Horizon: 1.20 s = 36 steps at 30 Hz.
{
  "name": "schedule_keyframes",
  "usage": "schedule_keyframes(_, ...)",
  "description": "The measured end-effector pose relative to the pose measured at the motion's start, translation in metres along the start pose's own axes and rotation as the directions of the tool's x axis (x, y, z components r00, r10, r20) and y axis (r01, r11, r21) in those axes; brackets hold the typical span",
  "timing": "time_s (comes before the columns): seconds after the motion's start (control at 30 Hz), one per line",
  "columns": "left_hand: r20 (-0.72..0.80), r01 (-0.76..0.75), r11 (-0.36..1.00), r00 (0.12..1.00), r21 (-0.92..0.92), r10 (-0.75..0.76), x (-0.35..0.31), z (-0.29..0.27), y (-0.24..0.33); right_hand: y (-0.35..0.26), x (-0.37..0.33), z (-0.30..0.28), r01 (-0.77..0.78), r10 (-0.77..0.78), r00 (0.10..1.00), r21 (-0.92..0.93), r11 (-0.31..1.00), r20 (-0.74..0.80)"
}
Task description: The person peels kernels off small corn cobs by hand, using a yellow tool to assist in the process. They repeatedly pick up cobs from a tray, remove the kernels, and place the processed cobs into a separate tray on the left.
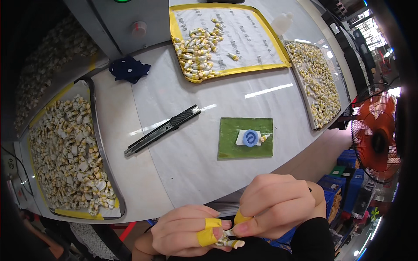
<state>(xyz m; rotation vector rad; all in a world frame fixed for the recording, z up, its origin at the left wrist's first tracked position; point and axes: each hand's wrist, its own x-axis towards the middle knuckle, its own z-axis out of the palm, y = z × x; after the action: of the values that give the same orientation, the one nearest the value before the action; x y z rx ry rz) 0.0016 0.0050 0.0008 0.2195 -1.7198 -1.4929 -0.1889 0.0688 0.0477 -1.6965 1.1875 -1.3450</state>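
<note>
At the near edge of the table, my left hand (180, 230) is closed around a few small white-and-yellow molded pieces (235, 243), their ends poking out between thumb and fingers. Against it, my right hand (278, 204) pinches at a white bit of one piece with thumb and forefinger; the fingers partly hide it. Yellow tape wraps fingers on both hands. Just beyond them lies a green square plate (228, 150), bearing a blue round piece (251, 138) on a white patch, with one small white-and-yellow piece (264, 138) beside it.
A black box cutter (163, 129) lies left of the plate. Heaped pieces fill a left tray (119, 204) and a right tray (313, 124); a yellow-edged tray (235, 71) at the back holds more. There are also a dark dotted cloth (129, 69), a white bottle (281, 23) and an orange fan (376, 135).
</note>
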Motion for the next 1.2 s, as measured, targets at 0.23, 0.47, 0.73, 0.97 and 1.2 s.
schedule_keyframes(0.23,0.007,0.009,1.0,1.0,-0.001,-0.009,0.0,-0.001,0.0,0.004,-0.003,-0.002,0.123,-0.123,0.992,-0.134,0.983,0.01)
schedule_keyframes(0.47,0.084,-0.018,0.975,0.996,0.221,0.0,0.006,-0.006,0.008,0.002,0.0,-0.001,0.105,-0.1,0.993,-0.087,0.991,0.056)
schedule_keyframes(0.73,0.116,-0.273,0.924,0.961,0.267,0.25,0.009,-0.01,-0.004,0.003,0.006,-0.007,0.138,-0.133,0.982,-0.029,0.99,0.135)
schedule_keyframes(0.97,0.073,-0.05,0.986,0.997,0.159,0.039,0.008,-0.007,0.008,0.002,0.006,-0.002,0.14,-0.136,0.985,-0.028,0.99,0.102)
schedule_keyframes(1.2,-0.045,-0.032,0.956,0.998,0.292,0.047,0.009,0.002,0.003,0.006,-0.005,0.003,0.191,-0.19,0.982,-0.178,0.965,0.026)
